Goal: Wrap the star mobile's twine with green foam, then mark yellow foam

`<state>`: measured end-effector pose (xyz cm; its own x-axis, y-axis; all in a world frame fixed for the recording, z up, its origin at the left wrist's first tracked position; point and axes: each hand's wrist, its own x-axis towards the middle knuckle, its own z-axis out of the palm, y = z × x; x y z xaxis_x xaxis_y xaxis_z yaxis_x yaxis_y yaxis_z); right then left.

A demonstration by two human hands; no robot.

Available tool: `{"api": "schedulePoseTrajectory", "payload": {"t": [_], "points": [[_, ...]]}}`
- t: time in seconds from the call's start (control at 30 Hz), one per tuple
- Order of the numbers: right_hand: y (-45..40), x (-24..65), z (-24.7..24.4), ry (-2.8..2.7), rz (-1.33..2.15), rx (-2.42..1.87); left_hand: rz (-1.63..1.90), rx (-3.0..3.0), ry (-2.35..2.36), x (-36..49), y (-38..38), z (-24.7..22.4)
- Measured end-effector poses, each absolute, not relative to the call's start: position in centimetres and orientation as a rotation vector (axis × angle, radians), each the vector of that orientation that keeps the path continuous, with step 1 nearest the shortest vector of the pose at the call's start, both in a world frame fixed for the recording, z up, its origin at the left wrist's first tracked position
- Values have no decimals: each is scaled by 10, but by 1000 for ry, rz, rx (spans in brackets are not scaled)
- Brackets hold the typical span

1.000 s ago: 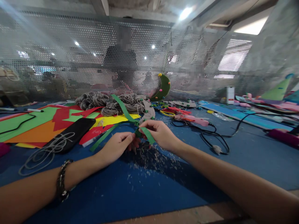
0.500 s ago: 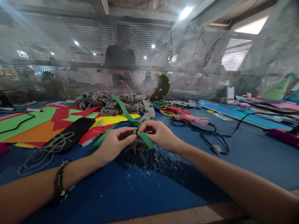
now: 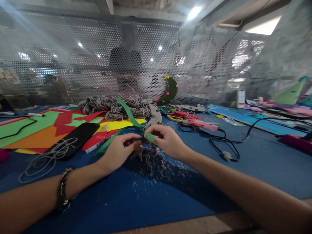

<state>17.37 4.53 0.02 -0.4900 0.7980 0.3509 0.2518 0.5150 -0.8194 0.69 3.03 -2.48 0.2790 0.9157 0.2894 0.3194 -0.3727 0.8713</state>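
Both hands meet over the middle of the blue table [image 3: 117, 198]. My left hand [image 3: 119, 151] pinches a short green strip [image 3: 149, 137], which looks like felt or paper, between thumb and fingers. Closed on the same strip from the other side is my right hand [image 3: 168, 141], with the strip's free end bent over its fingertips. Just beyond the fingers, a longer green strip [image 3: 129, 112] slants up and back. A grey curved piece [image 3: 154, 117] dotted with small green bits lies behind the right hand. Scraps of fibre [image 3: 158, 165] are scattered below the hands.
Coloured sheets [image 3: 31, 138], a black phone [image 3: 78, 138] and a looped grey cord [image 3: 48, 159] lie at left. Grey rope bundles [image 3: 117, 109] and a green crescent [image 3: 170, 91] stand behind. At right are pink-handled tools [image 3: 202, 125] and a black cable [image 3: 234, 142]. A person [image 3: 125, 63] shows behind the mesh.
The green strip's free end has shifted up and left and now shows shorter at my right fingertips. Both hands stay in nearly the same place, still pinching it.
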Motion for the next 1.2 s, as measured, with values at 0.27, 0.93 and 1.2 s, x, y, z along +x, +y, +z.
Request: {"api": "schedulePoseTrajectory", "payload": {"t": [0.27, 0.93, 1.2], "points": [[46, 174, 2, -2008, 1083, -883, 1082, 1904, 1160, 8, 27, -23], [48, 174, 2, -1997, 1001, -924, 942, 2165, 1106, 8, 21, -21], [48, 175, 3, -1941, 1186, -889, 976, 1940, 1175, 8, 26, -19]]}}
